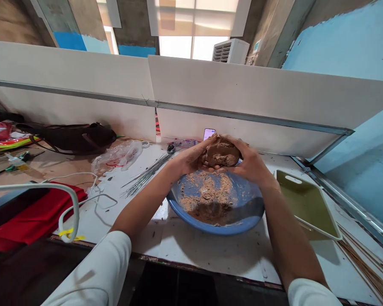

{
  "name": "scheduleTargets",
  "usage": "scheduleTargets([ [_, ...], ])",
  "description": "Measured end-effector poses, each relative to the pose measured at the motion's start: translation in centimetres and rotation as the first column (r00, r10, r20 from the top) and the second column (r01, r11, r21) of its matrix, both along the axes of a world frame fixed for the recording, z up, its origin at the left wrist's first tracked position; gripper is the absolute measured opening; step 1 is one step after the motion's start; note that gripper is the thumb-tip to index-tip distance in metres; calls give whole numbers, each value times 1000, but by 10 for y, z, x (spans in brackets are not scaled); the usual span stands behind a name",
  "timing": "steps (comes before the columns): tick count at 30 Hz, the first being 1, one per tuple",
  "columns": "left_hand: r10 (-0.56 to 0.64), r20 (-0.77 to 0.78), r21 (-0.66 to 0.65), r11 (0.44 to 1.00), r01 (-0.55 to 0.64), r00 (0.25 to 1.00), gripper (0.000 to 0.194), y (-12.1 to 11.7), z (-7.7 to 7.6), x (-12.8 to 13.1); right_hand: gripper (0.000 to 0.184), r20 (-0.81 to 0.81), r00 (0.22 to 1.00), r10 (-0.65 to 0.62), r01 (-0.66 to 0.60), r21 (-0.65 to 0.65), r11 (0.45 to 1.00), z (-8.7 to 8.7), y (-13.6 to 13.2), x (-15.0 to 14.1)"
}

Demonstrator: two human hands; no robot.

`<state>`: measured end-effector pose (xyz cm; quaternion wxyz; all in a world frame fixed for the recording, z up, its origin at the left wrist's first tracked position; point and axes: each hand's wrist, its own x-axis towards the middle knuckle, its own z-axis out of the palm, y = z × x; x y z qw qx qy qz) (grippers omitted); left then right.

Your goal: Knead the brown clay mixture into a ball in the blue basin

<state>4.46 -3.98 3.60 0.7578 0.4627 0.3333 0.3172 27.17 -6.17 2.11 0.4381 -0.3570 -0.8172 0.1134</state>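
Right there, a rough lump of brown clay (221,154), cracked and damp-looking, cupped high between left hand (191,158) and right hand (250,163), just over the rim of a blue plastic basin (217,230)! Below, loose clay crumbs (207,191) scattered across the basin floor, plus a dark wet smear (210,214) near the front!

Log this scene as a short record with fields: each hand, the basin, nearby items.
Left hand: cupping a brown clay-like lump above the basin
Right hand: cupping the same lump from the other side
Basin: blue basin, holding brown crumbs
Nearby: thin metal rods, clear plastic bag, phone, olive-green tray, black bag, red cloth
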Motion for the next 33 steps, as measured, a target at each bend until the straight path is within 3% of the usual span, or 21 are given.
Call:
scheduleTargets([
  [5, -176, -64, -26, 984, 175, 982, 69, 10, 1, -9, 92, -118, 992, 40, -47, -59, 997, -3, 8, 9],
  [10, -350, -53, 44, 935, 352, 935, 74, 17, -1, -17, 77, -123, 992, -22, 14, -62, 998, 2, 7, 15],
  [14, -328, 6, 129, 937, 325, 945, 89, 14, -1, -20, 75, -197, 974, -114, 113, -14, 993, 4, 8, 14],
  [17, -345, 27, 121, 933, 340, 938, 90, 14, -1, -21, 75, -209, 968, -137, 141, 6, 990, 3, 10, 13],
  [21, -409, 113, 80, 912, 402, 906, 91, 15, 2, -22, 78, -188, 976, -109, 112, 8, 994, 1, 10, 11],
  [28, -378, 258, 58, 925, 376, 889, 85, 18, 3, -23, 76, -107, 994, -10, 10, 2, 1000, -3, 7, 8],
  [33, -382, 294, 7, 918, 397, 876, 86, 23, 1, -24, 74, -98, 995, -8, 5, -21, 1000, -1, 3, 8],
])
